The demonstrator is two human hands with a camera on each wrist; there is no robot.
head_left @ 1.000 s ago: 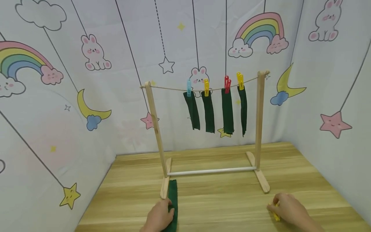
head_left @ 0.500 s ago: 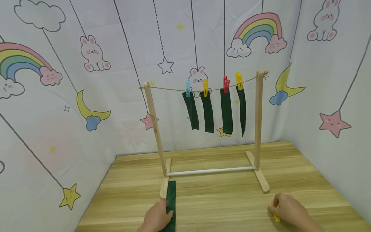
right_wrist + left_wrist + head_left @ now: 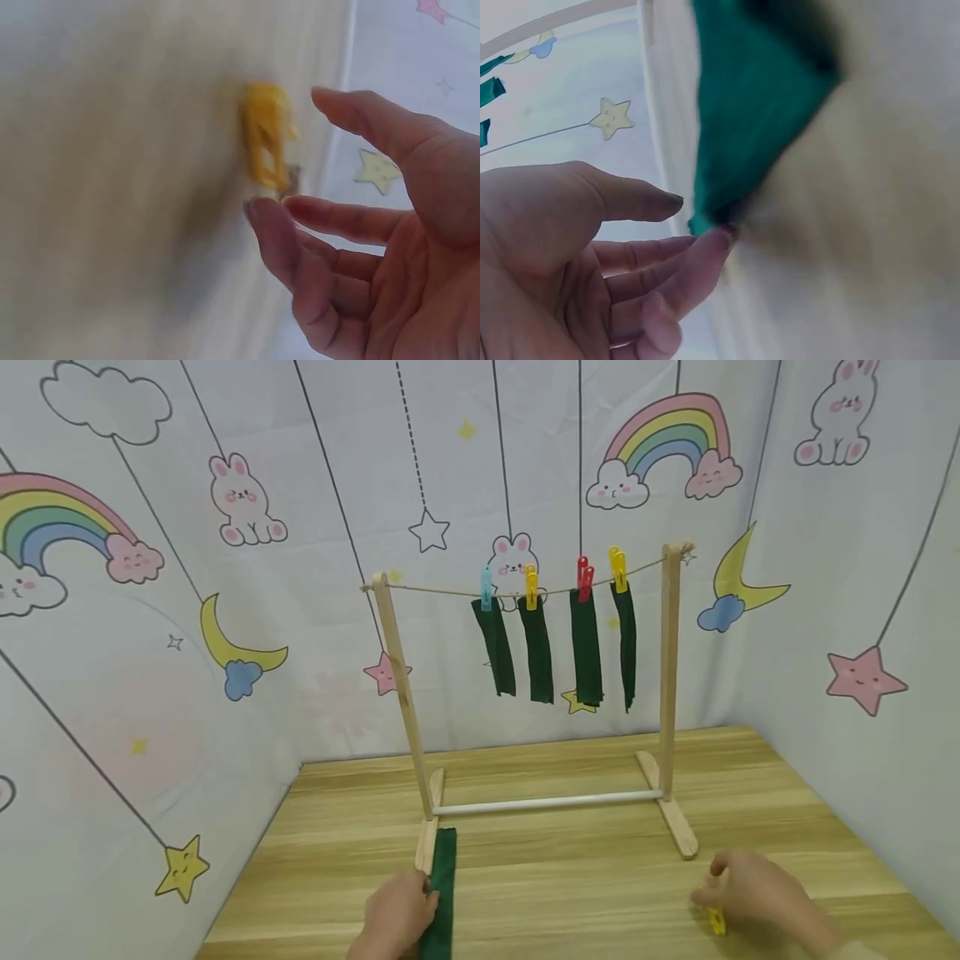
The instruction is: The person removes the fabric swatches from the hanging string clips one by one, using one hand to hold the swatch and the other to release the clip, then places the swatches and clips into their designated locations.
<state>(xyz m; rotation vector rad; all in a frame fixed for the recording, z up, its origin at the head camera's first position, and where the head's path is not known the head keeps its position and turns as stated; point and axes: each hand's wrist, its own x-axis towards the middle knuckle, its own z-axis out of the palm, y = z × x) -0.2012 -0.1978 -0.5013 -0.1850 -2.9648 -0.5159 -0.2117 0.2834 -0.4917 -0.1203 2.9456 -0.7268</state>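
A dark green cloth strip lies on the table beside the drying rack's left foot. My left hand is at its left edge; in the left wrist view the thumb stands apart from the fingers, whose tips are at the cloth's end. Whether they touch it I cannot tell. On the right, a yellow clothespin lies on the table under my right hand. The right wrist view has this clothespin just beyond the parted thumb and fingers, with nothing held between them.
A wooden drying rack with a string line stands at the back. Several green strips hang from it by a blue clothespin, yellow ones and red ones. A white bar joins the rack's feet. Printed cloth walls surround the table.
My left hand has shifted slightly left, away from the middle of the green strip. The right hand's fingers have come off the yellow clothespin, which stays on the table.
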